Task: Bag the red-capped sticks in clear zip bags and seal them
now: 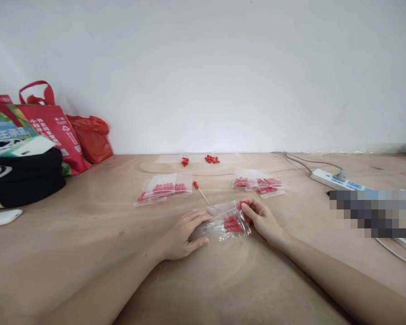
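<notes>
Hands working a clear bag (223, 222) of red caps (232, 224)
Left hand (184, 237) is pinning its left end flat; right hand (262, 219) is pinching the right edge

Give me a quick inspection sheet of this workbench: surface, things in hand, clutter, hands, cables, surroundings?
Surface: bare plywood table.
Things in hand: clear bag holding red pieces, lying flat.
Clutter: filled bags left and right, loose red pieces, red-tipped stick, white object.
Hands: left hand presses the bag; right hand pinches its edge.
Cables: power strip with grey cable.
Surroundings: white wall, red tote bags, black bag.
</notes>
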`<state>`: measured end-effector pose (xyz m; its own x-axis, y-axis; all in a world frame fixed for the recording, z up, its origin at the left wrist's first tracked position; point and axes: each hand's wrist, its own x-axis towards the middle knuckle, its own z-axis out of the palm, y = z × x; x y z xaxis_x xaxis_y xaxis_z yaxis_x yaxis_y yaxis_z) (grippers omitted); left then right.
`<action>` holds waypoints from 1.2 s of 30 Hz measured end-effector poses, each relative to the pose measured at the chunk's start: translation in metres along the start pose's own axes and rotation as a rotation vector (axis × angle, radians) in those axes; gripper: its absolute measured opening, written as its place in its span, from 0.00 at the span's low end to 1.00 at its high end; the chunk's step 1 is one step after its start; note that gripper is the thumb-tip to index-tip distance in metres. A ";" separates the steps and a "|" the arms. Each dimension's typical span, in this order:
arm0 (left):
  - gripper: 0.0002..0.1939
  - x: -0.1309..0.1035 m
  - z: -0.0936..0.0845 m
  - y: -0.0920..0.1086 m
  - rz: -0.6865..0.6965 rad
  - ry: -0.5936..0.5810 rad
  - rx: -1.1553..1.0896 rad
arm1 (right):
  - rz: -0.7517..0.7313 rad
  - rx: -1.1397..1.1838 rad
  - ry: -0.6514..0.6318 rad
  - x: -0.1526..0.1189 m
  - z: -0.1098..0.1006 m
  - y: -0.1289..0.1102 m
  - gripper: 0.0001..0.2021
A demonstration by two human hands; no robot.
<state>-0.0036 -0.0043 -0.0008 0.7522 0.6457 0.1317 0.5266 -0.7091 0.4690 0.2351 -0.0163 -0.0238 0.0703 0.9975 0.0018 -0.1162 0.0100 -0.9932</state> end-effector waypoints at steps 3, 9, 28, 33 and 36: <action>0.22 0.000 0.000 0.000 0.003 -0.007 0.000 | 0.039 -0.117 -0.147 0.000 -0.002 -0.004 0.16; 0.22 0.001 -0.001 0.002 0.008 0.012 -0.003 | 0.086 -0.062 -0.353 0.002 -0.002 -0.005 0.15; 0.20 0.001 -0.001 0.002 0.009 0.007 -0.018 | -0.414 -0.836 0.100 0.052 0.012 -0.011 0.08; 0.20 0.001 0.000 0.001 0.043 0.009 -0.043 | -0.304 -1.077 -0.051 0.087 0.073 -0.018 0.14; 0.20 0.000 0.000 0.000 0.044 0.004 -0.035 | -0.179 -1.173 -0.117 0.098 0.104 -0.015 0.19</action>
<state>-0.0032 -0.0043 -0.0007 0.7729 0.6150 0.1564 0.4785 -0.7267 0.4929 0.1405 0.0888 0.0034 -0.1046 0.9893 0.1018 0.8671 0.1408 -0.4777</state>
